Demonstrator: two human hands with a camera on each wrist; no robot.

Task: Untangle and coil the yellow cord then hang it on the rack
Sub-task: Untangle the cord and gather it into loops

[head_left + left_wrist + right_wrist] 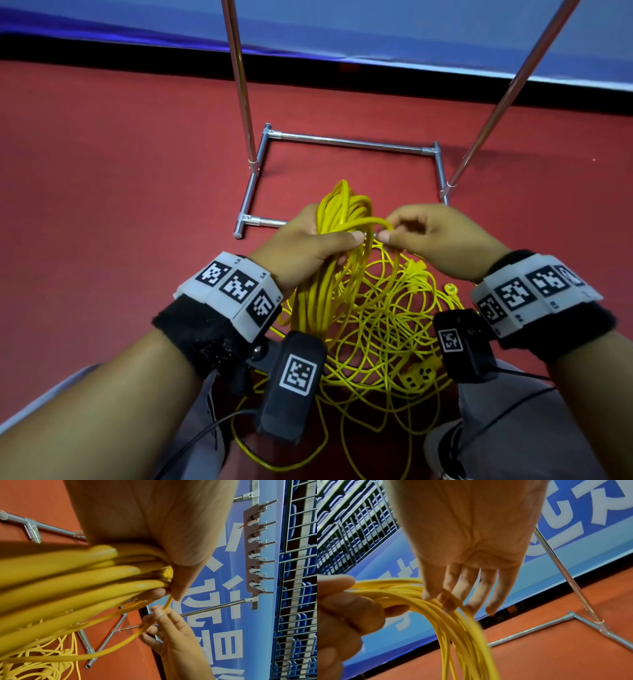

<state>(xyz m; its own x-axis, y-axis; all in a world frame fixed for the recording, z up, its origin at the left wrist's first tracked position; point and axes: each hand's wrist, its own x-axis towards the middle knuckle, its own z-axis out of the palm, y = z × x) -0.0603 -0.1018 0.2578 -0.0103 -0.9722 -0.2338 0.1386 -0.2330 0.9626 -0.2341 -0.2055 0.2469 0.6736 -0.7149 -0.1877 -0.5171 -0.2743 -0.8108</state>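
Note:
My left hand grips a bundle of coiled loops of the yellow cord, thumb laid across the strands. My right hand pinches a single strand of the same cord right beside the left thumb. The tangled remainder of the cord lies on the red floor below both hands, with a yellow plug and a socket end in the heap. The metal rack stands just beyond the hands; its hook strip shows in the left wrist view.
The rack's two chrome uprights rise left and right of the coil, its base frame lying on the red floor. A blue banner wall runs behind. Black camera cables trail near my knees.

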